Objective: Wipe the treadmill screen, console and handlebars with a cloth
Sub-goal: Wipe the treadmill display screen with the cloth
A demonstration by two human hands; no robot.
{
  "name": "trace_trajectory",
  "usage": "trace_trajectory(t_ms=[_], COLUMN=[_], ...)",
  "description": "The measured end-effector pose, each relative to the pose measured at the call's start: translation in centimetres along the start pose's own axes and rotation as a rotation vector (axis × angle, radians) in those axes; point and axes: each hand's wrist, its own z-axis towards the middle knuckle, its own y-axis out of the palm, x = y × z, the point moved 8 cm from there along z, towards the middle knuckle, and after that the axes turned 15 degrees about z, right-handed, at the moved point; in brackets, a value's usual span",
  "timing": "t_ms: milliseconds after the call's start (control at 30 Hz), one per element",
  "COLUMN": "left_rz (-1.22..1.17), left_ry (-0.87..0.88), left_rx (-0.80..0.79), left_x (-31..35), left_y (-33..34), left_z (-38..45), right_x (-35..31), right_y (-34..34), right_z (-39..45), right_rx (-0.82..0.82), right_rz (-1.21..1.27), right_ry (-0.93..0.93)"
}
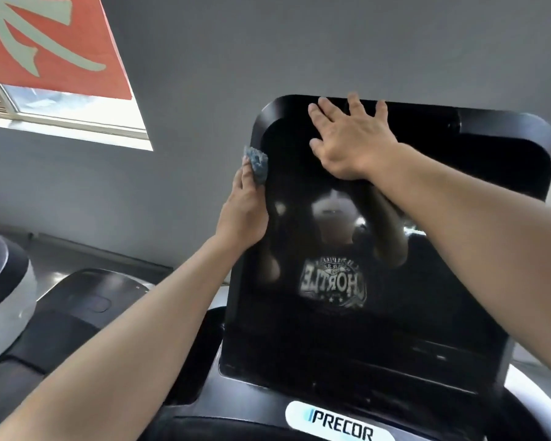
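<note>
So the left hand (244, 208) is gripping a small blue cloth (257, 165) and pressing it against the left edge of the treadmill screen (347, 249), up near that screen's top left corner. The cloth is sticking out past the fingertips, bunched between the hand and the screen's black bezel, so most of it is sitting above the hand rather than inside the palm. The right hand (350, 141) is lying flat on the upper part of the screen with fingers spread and straight, holding nothing, its fingertips reaching right to the screen's top edge. The screen itself is dark and glossy, and it's reflecting both arms and a printed t-shirt. Just under the screen a white PRECOR badge (341, 423) is showing on the console (204, 377). Off to the left of the screen another machine (77, 310) is sitting lower down, and high up left of the screen there's a window (77, 106) with a red banner (45, 39) hanging over it on the grey wall.
</note>
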Motion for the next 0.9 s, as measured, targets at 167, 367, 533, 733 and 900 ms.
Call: trace_trajectory(t_ms=[167, 367, 533, 733, 900], left_rz=[-0.064, -0.111, -0.136, -0.135, -0.113], left_ry=[-0.056, -0.076, -0.086, -0.199, -0.180], left_rx=[0.018, 0.072, 0.050, -0.012, -0.076], left_x=[-4.6, -7.5, -8.9, -11.1, -11.4], left_y=[4.6, 7.5, 9.1, 10.9, 11.8], left_z=[-6.9, -11.7, -15.1, -19.3, -21.5], right_x=[0.1, -0.3, -5.8, -14.5, -17.2], right_y=[0.2, 0.8, 3.1, 12.3, 19.3], right_z=[-0.1, -0.3, -2.4, -8.2, -15.0], right_rx=[0.014, 0.023, 0.010, -0.129, -0.217], right_rz=[-0.015, -0.002, -0.031, -0.072, -0.183], right_ry=[-0.006, 0.004, -0.197, -0.441, -0.578])
